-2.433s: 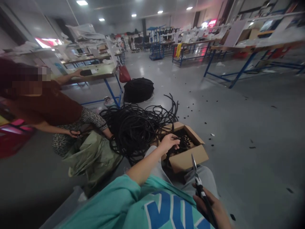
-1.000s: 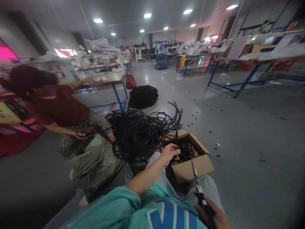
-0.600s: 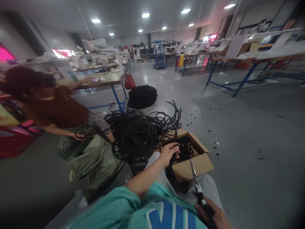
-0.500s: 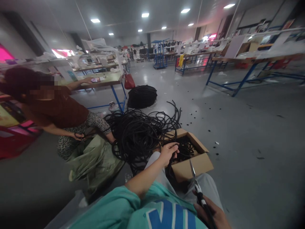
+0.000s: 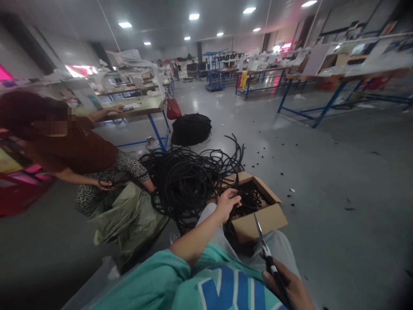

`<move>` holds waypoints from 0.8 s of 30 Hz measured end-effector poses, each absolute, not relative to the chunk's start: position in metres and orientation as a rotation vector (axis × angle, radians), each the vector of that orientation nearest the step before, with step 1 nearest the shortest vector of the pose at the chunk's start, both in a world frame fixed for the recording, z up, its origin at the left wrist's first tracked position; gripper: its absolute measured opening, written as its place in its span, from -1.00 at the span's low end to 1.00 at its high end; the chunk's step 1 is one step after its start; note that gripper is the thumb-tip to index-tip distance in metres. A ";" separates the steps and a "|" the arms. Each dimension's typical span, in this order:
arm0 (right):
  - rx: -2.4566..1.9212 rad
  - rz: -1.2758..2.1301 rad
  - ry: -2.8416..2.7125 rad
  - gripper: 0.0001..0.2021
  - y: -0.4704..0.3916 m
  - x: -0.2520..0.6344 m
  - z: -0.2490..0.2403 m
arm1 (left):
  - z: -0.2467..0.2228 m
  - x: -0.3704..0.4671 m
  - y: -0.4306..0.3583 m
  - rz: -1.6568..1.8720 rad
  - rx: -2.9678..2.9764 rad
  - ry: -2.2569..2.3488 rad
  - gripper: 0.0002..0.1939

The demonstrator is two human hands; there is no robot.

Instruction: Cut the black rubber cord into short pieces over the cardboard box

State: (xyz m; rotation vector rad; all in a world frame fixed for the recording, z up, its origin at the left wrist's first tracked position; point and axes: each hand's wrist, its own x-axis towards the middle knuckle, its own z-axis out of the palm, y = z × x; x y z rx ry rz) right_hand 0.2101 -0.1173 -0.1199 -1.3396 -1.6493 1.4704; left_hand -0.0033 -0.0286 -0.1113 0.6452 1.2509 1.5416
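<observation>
My left hand [image 5: 228,205] is closed at the near left edge of an open cardboard box [image 5: 260,224], its fingers curled on a black cord [image 5: 238,179]; the grip itself is partly hidden. Small black cut pieces [image 5: 256,199] lie inside the box. In my right hand [image 5: 288,282], low in the view, is a pair of scissors [image 5: 263,246] with dark handles, its blades pointing up towards the box. A large tangled heap of black cord [image 5: 189,178] lies on the floor just left of the box.
A co-worker [image 5: 74,155] crouches at the left, with a green sack [image 5: 130,215] in front. Beyond the heap sits a coiled black bundle [image 5: 192,129]. Work tables [image 5: 342,79] with blue legs stand around, and small black bits [image 5: 282,174] are scattered on the floor.
The view has shifted slightly. My left hand has stayed over the box edge, its fingers a little lower, and the scissors have stayed in my right hand.
</observation>
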 end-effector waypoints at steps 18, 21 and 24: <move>-1.216 1.469 -1.752 -0.38 -0.090 0.216 -0.071 | -0.039 0.012 -0.062 1.440 1.053 1.034 -0.71; -1.184 1.451 -1.797 -0.39 -0.091 0.212 -0.071 | -0.036 0.015 -0.067 1.373 1.133 1.106 -0.75; -1.159 1.393 -1.837 -0.39 -0.091 0.208 -0.067 | -0.033 0.017 -0.071 1.327 1.205 1.167 -0.75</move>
